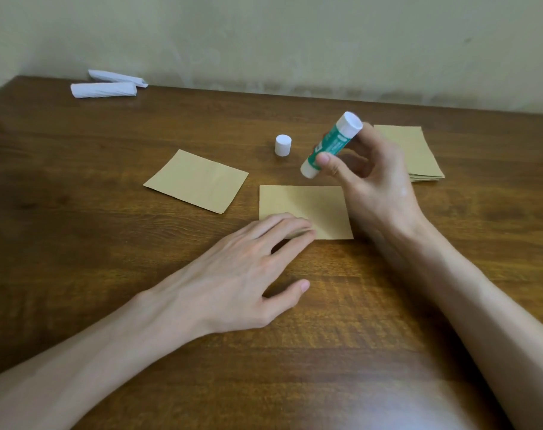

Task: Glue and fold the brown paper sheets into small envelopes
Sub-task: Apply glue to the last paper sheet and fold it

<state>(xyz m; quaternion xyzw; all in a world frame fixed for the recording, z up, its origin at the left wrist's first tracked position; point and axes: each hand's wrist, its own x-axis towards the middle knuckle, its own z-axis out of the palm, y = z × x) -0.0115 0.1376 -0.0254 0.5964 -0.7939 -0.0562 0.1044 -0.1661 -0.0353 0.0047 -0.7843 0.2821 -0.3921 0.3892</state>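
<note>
On the wooden table, the left hand lies flat with its fingers straight, pressing the near edge of the centre brown sheet. The right hand curls round a tilted green glue stick just above that sheet. A second sheet lies to the left and a stack to the right. The white cap stands beyond.

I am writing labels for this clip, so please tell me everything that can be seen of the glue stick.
The glue stick is a short cylinder, seemingly plastic, with a green body bearing white print and two white ends. The right hand pinches it between thumb and fingers, in the air, tilted, its lower end pointing down-left towards the brown sheet without touching it. A white cap, probably its own, stands apart on the table.
</note>
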